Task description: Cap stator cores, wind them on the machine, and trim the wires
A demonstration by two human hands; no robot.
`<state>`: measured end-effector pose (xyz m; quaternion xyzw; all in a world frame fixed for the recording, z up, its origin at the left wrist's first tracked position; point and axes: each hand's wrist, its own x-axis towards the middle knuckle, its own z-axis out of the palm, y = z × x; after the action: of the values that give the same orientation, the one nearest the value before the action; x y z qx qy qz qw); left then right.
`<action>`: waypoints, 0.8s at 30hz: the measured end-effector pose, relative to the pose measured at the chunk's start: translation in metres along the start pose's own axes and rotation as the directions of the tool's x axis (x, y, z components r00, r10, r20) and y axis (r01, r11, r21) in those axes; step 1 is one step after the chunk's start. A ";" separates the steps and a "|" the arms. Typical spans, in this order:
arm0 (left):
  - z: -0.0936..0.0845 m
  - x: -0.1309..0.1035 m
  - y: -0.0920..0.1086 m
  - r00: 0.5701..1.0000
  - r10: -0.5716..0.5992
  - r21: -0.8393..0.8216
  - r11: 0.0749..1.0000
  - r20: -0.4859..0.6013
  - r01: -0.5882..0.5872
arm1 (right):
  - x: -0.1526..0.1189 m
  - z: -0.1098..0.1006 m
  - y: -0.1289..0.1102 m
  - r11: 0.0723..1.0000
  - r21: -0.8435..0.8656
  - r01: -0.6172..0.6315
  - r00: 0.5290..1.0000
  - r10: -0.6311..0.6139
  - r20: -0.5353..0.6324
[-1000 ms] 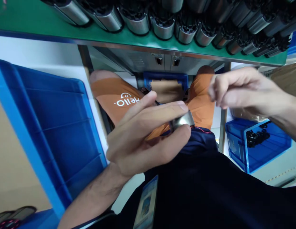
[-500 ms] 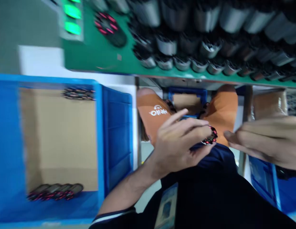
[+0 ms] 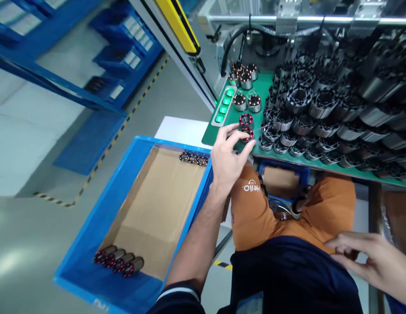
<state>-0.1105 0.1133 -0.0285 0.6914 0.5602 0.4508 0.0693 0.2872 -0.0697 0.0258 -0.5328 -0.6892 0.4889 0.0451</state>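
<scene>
My left hand (image 3: 227, 155) has its thumb and fingers closed around a small motor stator (image 3: 246, 134) with red windings, at the front left of the green tabletop (image 3: 209, 136). Just behind it stands another red-wound stator (image 3: 246, 120). A thin wire sticks out to the right from the held one. Low on the right, above my lap, my right hand (image 3: 366, 255) is loosely curled, thumb and fingertips close together; whether anything is inside them is hidden. Rows of bare stator cores (image 3: 299, 98) fill the tabletop's right side.
Several copper-wound stators (image 3: 240, 102) stand farther back, beside a strip of green-lit buttons (image 3: 224, 106). At left, a blue crate (image 3: 88, 235) lined with cardboard holds red-wound stators (image 3: 119, 261) and a row of others (image 3: 193, 158). A metal rail (image 3: 242, 19) crosses the back.
My left hand has carried the red-wound stator from above my lap forward to the green tabletop. The right hand has drawn back and lower. The view has tilted up and turned.
</scene>
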 end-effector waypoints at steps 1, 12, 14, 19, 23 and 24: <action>0.005 0.001 0.000 1.000 -0.005 0.014 1.000 0.021 0.005 | 0.002 0.004 -0.001 1.000 0.018 -0.001 0.995 0.000 0.103; -0.008 0.048 -0.030 0.998 0.028 -0.022 0.999 -0.051 -0.029 | -0.004 0.020 0.012 0.996 0.074 -0.047 0.994 0.040 0.099; 0.000 0.070 -0.046 0.999 0.029 0.030 0.999 0.026 -0.030 | -0.002 0.025 0.006 0.998 0.066 -0.013 0.998 0.009 0.055; 0.019 0.112 -0.067 0.991 -0.022 0.067 0.998 0.136 0.012 | 0.000 0.034 -0.002 0.998 0.010 0.066 0.994 -0.067 0.090; -0.009 0.101 -0.039 1.000 -0.014 0.028 1.000 -0.004 0.014 | 0.000 0.027 -0.002 0.995 0.058 0.085 0.993 -0.089 0.073; -0.019 0.089 -0.022 0.997 0.017 -0.029 0.999 -0.069 -0.019 | 0.000 0.023 -0.006 0.993 0.078 0.089 0.996 -0.091 0.020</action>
<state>-0.1430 0.1882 0.0183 0.6795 0.5493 0.4831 0.0560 0.2697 -0.0838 0.0177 -0.4935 -0.6937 0.5187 0.0793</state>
